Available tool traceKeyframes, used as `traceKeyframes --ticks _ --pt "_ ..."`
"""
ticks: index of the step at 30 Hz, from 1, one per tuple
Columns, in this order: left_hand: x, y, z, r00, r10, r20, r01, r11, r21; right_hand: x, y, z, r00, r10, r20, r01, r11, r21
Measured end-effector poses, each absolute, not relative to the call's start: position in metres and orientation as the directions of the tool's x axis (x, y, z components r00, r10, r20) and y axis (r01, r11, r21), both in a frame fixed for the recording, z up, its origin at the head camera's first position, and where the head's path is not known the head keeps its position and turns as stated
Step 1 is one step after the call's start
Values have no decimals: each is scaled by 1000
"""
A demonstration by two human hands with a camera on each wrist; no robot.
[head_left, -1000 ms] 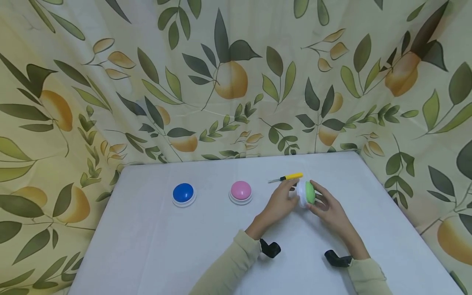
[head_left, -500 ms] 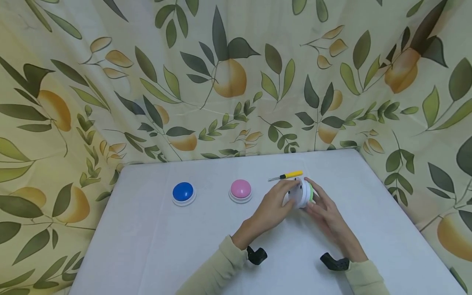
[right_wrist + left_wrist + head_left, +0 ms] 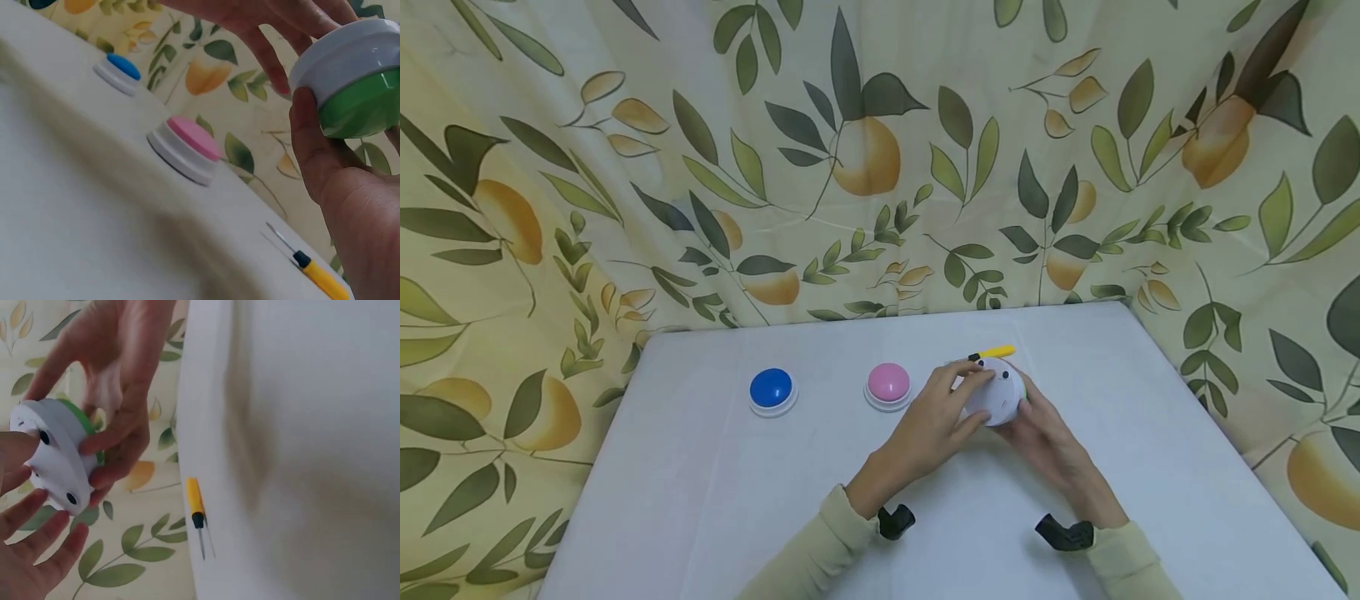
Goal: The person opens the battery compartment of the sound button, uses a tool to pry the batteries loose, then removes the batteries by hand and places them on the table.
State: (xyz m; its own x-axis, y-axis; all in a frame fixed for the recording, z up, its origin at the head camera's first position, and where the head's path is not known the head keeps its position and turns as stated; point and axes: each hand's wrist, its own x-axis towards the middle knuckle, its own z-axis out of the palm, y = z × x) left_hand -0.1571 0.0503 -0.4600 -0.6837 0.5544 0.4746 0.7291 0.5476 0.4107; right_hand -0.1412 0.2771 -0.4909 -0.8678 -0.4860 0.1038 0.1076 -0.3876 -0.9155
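Observation:
A green-domed push button with a white base (image 3: pixel 1000 400) is held above the table, its underside turned toward the head camera. Dark round spots (image 3: pixel 72 498) mark that underside. My right hand (image 3: pixel 1048 437) grips the button around its rim from the dome side, thumb and fingers apart. The green dome (image 3: pixel 362 106) faces down in the right wrist view. My left hand (image 3: pixel 921 425) has its spread, fairly straight fingers touching the underside and lower edge of the base. A yellow screwdriver (image 3: pixel 997 352) lies on the table behind the button, its shaft partly hidden by the left hand.
A pink push button (image 3: pixel 888 383) stands left of the hands, close to the left fingers. Farther left is a blue push button (image 3: pixel 771 389). The white-covered table (image 3: pixel 715 500) meets a fruit-patterned curtain (image 3: pixel 880 233) at its back edge. Black wrist mounts (image 3: pixel 1063 533) protrude from the sleeves.
The green button has turned from dome facing right to underside facing the head camera. Both hands have shifted slightly left. The left fingers moved across the base; the other buttons and screwdriver stayed put.

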Motion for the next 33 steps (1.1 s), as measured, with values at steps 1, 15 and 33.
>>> traceKeyframes --ticks 1,15,33 --pt "-157 48 -459 -671 555 492 740 545 395 -141 276 -491 -857 -503 108 126 -409 -904" --pt "-144 38 -449 -709 431 558 696 556 455 -136 257 -488 -820 -566 85 296 -546 -784" --pt "-117 15 -467 -936 306 176 296 410 863 -127 233 -510 -803 -585 -117 286 -205 -936"
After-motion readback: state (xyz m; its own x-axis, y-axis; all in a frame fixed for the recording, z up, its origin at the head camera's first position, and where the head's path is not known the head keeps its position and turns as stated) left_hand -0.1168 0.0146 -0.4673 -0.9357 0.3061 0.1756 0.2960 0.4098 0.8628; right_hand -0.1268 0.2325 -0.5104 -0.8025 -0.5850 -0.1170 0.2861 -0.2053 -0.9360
